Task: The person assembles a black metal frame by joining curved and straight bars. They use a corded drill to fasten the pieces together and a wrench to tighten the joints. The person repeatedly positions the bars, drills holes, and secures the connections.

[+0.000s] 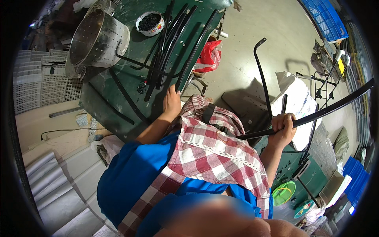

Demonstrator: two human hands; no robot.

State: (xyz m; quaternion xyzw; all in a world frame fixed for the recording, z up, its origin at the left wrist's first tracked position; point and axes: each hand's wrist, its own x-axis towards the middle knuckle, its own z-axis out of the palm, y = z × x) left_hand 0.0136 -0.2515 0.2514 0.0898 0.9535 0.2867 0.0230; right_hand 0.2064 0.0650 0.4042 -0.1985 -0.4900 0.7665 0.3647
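My left hand [172, 103] is closed round the lower end of a black tube [200, 44] at the right edge of the green table. A thinner black rod with a bent end [148, 66] crosses that tube and reaches left toward a metal pot. At my right, my right hand [282, 128] makes a fist round a long curved black tube [335, 109], which runs from my apron out to the far right. Behind that fist rises another black tube with a hooked top [261, 71]; whether the two are joined I cannot tell. More black tubes [173, 43] lie bundled on the table.
The green table [118, 112] also bears a perforated metal pot [98, 39] and a bowl of small black pieces [150, 23]. A red bag [209, 57] hangs by its edge. To the right are a white sack [302, 130], a green basket [284, 193] and a blue crate [325, 19].
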